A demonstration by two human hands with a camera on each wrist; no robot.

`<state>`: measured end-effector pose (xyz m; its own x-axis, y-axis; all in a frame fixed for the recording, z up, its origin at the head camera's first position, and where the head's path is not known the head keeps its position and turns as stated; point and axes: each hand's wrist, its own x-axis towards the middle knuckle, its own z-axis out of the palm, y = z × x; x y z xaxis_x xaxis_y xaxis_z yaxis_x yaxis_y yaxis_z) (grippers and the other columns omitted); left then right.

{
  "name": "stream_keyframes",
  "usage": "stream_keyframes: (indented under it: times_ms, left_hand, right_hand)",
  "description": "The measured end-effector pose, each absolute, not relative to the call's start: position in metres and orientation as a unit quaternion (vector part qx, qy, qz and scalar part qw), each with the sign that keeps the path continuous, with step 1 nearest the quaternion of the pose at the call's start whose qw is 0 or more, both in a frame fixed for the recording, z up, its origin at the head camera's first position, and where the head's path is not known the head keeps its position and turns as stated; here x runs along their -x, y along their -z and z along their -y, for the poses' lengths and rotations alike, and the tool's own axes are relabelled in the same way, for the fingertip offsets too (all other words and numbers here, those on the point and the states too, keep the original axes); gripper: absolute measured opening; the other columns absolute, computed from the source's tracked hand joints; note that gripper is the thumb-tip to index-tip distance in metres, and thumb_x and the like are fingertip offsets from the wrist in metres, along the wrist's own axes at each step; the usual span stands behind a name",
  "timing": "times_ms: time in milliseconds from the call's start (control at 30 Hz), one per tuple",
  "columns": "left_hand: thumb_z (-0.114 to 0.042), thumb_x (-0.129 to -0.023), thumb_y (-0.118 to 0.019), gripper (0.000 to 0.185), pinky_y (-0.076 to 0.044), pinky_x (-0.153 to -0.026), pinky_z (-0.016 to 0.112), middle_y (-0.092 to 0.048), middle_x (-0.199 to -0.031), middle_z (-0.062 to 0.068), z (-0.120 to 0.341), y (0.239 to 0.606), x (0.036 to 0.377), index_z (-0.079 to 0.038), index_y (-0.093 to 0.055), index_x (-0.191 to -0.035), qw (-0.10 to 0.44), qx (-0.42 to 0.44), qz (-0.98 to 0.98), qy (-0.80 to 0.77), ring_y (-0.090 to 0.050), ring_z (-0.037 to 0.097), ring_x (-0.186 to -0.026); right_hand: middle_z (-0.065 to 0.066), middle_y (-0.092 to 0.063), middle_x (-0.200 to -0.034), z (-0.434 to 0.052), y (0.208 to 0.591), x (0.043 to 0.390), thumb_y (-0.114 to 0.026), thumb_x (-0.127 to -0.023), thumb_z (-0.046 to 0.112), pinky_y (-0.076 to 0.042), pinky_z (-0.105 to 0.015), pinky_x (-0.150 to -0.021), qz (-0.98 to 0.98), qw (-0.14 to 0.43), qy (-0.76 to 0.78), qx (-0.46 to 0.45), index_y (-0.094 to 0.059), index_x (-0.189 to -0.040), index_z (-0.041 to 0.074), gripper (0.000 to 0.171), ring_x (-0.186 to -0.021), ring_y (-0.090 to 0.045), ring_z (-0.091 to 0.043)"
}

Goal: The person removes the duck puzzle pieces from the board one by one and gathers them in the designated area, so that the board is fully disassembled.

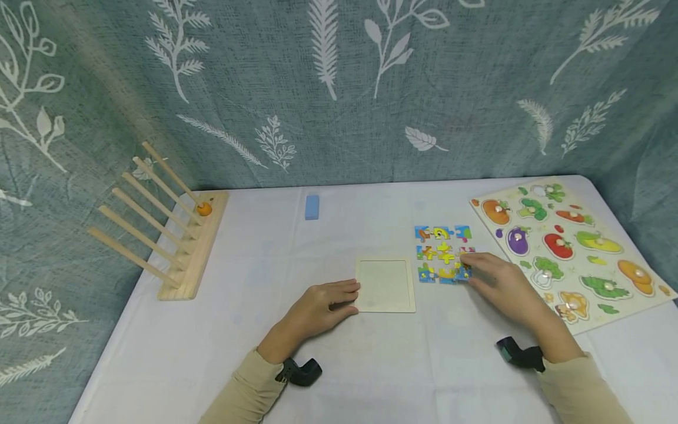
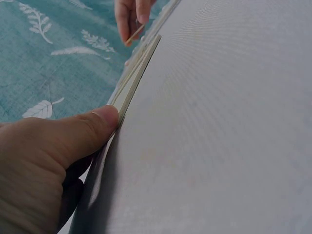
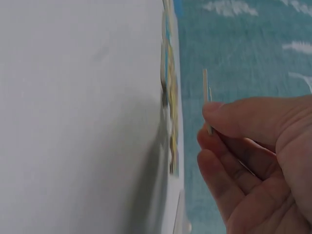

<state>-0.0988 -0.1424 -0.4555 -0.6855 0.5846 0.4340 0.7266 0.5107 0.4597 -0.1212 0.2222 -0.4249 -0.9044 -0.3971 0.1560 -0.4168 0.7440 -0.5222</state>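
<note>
In the head view, a small square jigsaw [image 1: 444, 254] of bright blue, yellow and orange pieces lies right of centre on the white table [image 1: 265, 330], loosely assembled with gaps showing. Just left of it sits a pale wooden puzzle tray [image 1: 385, 285], blank inside its raised rim. Bare cloth spreads wide across the lower frame and the left centre; the vegetable peg board [image 1: 572, 247] crowds the right edge, and a wooden peg rack [image 1: 175, 235] stands at far left, with a blue block [image 1: 312, 206] above centre. The left hand [image 1: 323, 306] rests palm-down, fingertips against the tray's left edge. The right hand [image 1: 503, 282] reaches to the jigsaw's lower right corner.

The left wrist view shows the left thumb [image 2: 92, 129] pressed to the tray's [image 2: 139, 73] thin edge, fingers relaxed.

The right wrist view shows the right hand [image 3: 253, 156] pinching one thin puzzle piece [image 3: 206, 97] between thumb and fingers, lifted clear of the jigsaw [image 3: 171, 97] lying edge-on beside it.
</note>
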Motion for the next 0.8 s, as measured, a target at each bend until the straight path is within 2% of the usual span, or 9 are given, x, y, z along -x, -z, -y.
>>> stream_keyframes:
  times_ms: [233,667,800]
  left_hand:
    - [-0.021,-0.076,-0.072,0.031,-0.048,-0.089,0.022,-0.065,-0.11,0.005,0.141,0.455,0.099,-0.003,-0.069,-0.101,0.113,0.382,0.861,0.317,-0.059,0.014,-0.106]
    - [-0.021,-0.076,-0.072,0.031,-0.048,-0.09,0.022,-0.064,-0.11,0.005,0.141,0.455,0.101,-0.004,-0.069,-0.101,0.109,0.381,0.863,0.315,-0.058,0.013,-0.107]
    - [-0.02,-0.075,-0.072,0.031,-0.049,-0.089,0.023,-0.065,-0.11,0.006,0.141,0.455,0.101,-0.003,-0.069,-0.101,0.111,0.383,0.861,0.317,-0.059,0.014,-0.106]
  right_hand:
    - [-0.015,-0.055,-0.122,-0.237,0.425,0.119,-0.064,-0.08,0.006,-0.041,-0.051,-0.092,0.939,0.003,-0.276,-0.208,-0.058,-0.119,0.006,0.04,-0.115,-0.048,-0.035]
    - [-0.017,-0.051,-0.126,-0.238,0.436,0.12,-0.062,-0.082,0.007,-0.036,-0.054,-0.097,0.944,-0.031,-0.279,-0.173,-0.057,-0.121,0.007,0.039,-0.118,-0.043,-0.038]
    - [-0.016,-0.052,-0.125,-0.238,0.436,0.12,-0.062,-0.082,0.008,-0.037,-0.053,-0.096,0.945,-0.027,-0.276,-0.177,-0.058,-0.12,0.008,0.038,-0.118,-0.044,-0.036]
